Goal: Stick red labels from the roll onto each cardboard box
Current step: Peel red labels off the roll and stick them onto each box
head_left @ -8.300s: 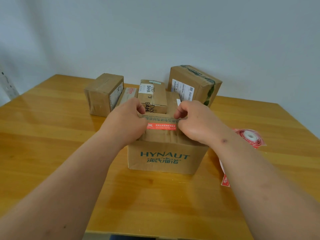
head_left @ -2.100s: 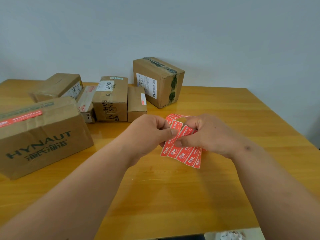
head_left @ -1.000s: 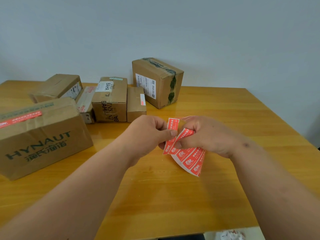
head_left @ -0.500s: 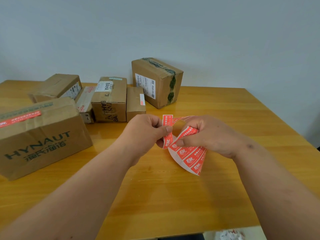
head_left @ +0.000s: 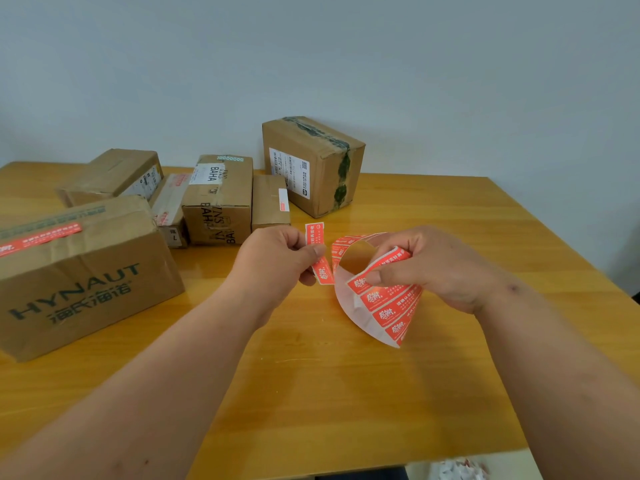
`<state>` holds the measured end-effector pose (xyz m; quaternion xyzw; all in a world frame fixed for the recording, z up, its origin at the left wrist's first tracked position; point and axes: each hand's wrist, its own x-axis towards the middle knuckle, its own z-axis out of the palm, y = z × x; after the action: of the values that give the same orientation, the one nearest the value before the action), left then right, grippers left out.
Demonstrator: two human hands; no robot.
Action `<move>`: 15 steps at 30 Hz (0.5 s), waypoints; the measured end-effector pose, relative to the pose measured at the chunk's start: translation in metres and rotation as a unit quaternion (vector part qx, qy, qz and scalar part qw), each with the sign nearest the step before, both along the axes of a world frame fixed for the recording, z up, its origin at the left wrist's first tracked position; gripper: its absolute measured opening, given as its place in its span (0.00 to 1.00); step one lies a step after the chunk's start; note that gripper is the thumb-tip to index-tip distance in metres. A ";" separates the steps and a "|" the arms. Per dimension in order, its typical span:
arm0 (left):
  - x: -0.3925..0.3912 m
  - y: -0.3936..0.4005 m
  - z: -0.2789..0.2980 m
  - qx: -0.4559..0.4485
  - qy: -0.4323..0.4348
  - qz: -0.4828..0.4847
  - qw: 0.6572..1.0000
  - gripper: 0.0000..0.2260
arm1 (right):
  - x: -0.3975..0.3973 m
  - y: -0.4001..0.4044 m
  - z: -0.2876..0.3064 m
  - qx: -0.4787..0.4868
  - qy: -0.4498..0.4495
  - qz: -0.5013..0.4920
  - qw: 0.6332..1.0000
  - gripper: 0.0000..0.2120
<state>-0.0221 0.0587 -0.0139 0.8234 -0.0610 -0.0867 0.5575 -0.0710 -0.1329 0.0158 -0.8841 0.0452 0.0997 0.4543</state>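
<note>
A single red label [head_left: 319, 252] printed with white characters is pinched between thumb and forefinger of the left hand [head_left: 277, 263], fully free of its backing and held upright; the label roll [head_left: 375, 289] is gripped by the curled fingers of the right hand [head_left: 440, 268], its white backing strip bowed downward with four more red labels showing, their small white script too fine to be read. "HYNAUT" and a line of Chinese characters are printed in dark green on the large box [head_left: 79, 275] at the left table edge, and a red label strip [head_left: 40, 237] is stuck along its top; "BAHA" is read on the white sticker and again in black on the side of the middle box [head_left: 220, 199]; a white shipping sticker with a QR code is carried by the tall box [head_left: 311, 164] at the rear; a small red-and-white tag is seen on the narrow box [head_left: 270, 202]; two further boxes [head_left: 114, 176] are set behind at the left, their stickers illegible. The wooden table [head_left: 346, 393] is left open in front of and to the right of the hands, up to its near and right edges; the boxes are crowded to the left and rear.
</note>
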 end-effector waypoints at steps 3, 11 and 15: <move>0.002 0.003 -0.001 -0.002 -0.005 0.008 1.000 0.09 | 0.002 -0.004 -0.001 -0.010 -0.001 -0.041 0.999 0.08; 0.000 0.003 0.004 -0.005 -0.005 -0.023 1.000 0.08 | 0.013 0.015 -0.001 -0.352 -0.251 -0.131 0.892 0.25; 0.000 0.005 0.005 -0.013 -0.005 -0.031 0.999 0.04 | 0.014 0.027 -0.001 -0.216 -0.206 -0.098 0.949 0.08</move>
<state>-0.0217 0.0639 -0.0092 0.8140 -0.0909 -0.0990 0.5651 -0.0570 -0.1058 0.0150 -0.9535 0.0575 -0.1423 0.2592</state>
